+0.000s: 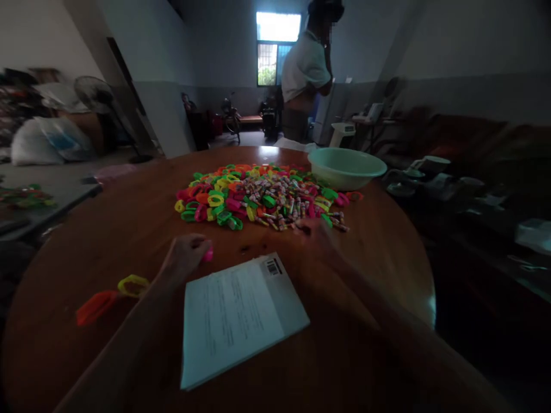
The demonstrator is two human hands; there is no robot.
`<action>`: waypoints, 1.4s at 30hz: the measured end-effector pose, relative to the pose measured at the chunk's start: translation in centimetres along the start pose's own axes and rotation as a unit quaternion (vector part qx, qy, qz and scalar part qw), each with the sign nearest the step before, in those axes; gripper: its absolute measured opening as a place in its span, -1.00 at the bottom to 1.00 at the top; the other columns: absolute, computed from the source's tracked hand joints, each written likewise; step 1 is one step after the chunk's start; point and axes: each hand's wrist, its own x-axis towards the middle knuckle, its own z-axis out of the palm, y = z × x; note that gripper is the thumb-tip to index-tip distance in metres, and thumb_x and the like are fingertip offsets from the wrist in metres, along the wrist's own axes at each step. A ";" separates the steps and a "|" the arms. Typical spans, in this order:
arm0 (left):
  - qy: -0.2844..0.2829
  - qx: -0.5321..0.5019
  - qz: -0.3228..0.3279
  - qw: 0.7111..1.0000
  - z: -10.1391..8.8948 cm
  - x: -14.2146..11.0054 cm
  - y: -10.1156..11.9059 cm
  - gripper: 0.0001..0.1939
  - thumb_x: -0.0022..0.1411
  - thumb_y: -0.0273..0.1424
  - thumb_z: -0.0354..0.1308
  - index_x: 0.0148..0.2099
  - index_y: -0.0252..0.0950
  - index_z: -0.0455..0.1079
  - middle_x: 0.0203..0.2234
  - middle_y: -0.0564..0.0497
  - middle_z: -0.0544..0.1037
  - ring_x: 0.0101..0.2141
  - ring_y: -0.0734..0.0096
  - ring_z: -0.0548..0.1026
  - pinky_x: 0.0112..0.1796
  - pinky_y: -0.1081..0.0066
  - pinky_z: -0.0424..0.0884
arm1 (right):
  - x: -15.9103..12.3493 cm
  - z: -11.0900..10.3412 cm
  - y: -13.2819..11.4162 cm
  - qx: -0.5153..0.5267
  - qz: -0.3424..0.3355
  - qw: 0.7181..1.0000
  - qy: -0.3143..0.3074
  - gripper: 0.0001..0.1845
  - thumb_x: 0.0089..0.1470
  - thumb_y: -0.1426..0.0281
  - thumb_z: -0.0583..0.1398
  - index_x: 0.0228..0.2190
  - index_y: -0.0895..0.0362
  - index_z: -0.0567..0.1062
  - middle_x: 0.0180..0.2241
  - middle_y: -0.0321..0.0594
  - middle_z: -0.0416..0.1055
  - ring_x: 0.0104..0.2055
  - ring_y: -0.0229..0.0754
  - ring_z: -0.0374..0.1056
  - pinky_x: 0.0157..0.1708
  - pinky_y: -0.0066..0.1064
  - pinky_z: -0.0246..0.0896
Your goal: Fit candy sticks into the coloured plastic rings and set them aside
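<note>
A small pink plastic piece [208, 254], probably light, stiff and best pinched by its edges, is sitting in the closed left hand [186, 256] beside the paper booklet [241, 315], while the right hand [316, 234], its grip unclear, is reaching the sweets pile [284, 198].

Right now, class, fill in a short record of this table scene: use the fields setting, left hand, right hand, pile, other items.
setting: round wooden table in a dim room
left hand: left hand closed on a pink piece
right hand: right hand at the near edge of the pile, fingers blurred
pile: heap of bright plastic rings and small candies, mid-table
other items: pale green bowl behind the pile; printed sheet near the hands; yellow ring and orange piece at the left; a person standing by the window
</note>
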 end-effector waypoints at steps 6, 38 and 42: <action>-0.049 0.093 0.059 0.993 1.6 -0.6 2.3 -0.73 0.08 -0.25 0.14 -0.49 -0.34 0.48 -0.59 0.04 0.49 -0.53 0.48 0.40 -0.47 0.51 0.26 | -4.9 3.7 -3.3 0.138 -0.059 0.987 -0.054 -0.81 0.24 0.38 0.09 -0.40 0.12 0.45 -0.43 -0.21 0.40 -0.38 -0.19 0.28 -0.37 -0.37 0.10; -0.066 0.151 0.132 0.977 4.3 -2.2 2.2 -0.67 0.34 -0.27 0.05 -0.44 -0.32 0.41 -0.54 0.03 0.45 -0.48 0.43 0.32 -0.42 0.39 0.08 | -3.9 8.5 -6.9 0.048 -0.118 0.978 -0.164 -0.76 0.31 0.38 0.06 -0.27 0.18 0.51 -0.33 -0.15 0.36 -0.35 -0.19 0.27 -0.37 -0.35 0.02; -0.068 0.157 0.137 0.976 4.4 -2.2 2.1 -0.67 0.34 -0.27 0.04 -0.44 -0.31 0.38 -0.54 0.02 0.45 -0.48 0.42 0.32 -0.42 0.39 0.06 | -3.9 8.4 -7.0 0.044 -0.135 0.977 -0.160 -0.78 0.31 0.42 0.06 -0.28 0.18 0.49 -0.32 -0.14 0.36 -0.32 -0.18 0.28 -0.34 -0.33 0.01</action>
